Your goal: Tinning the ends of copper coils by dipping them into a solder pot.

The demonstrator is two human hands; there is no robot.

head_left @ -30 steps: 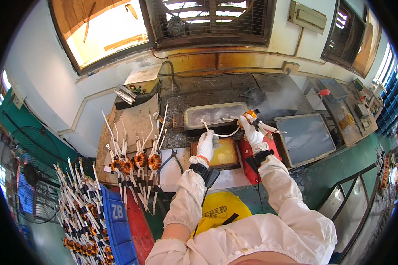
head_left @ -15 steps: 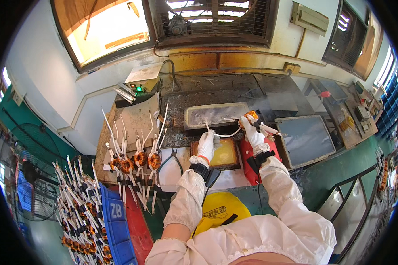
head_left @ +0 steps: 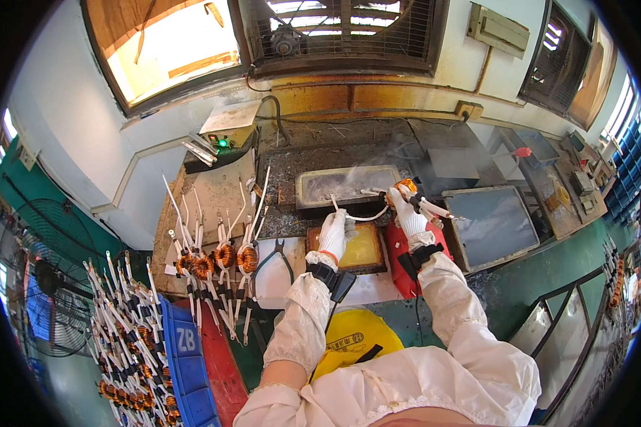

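In white gloves, both my hands hold one copper-wound ring coil with white-sleeved leads. My right hand (head_left: 407,215) is closed around the coil (head_left: 406,185), just right of a smoking rectangular metal pot (head_left: 303,191). My left hand (head_left: 333,236) pinches a white lead (head_left: 367,218) that curves across from the coil. That lead's tip points up at the pot's near edge; whether it touches the silvery contents cannot be made out. Other leads (head_left: 434,208) stick out to the right of my right hand. Below my left hand sits a shallow tray of yellow material (head_left: 363,248).
Several finished-looking coils (head_left: 247,259) lie left, beside pliers (head_left: 276,262). A blue crate (head_left: 185,349) stands near a big pile of coils (head_left: 132,341). A red container (head_left: 402,274) and grey-topped tray (head_left: 495,226) are at right. A lit control box (head_left: 231,132) stands behind.
The smoke over the pot has shifted and thickened toward its right side. My hands and the coil have barely moved.
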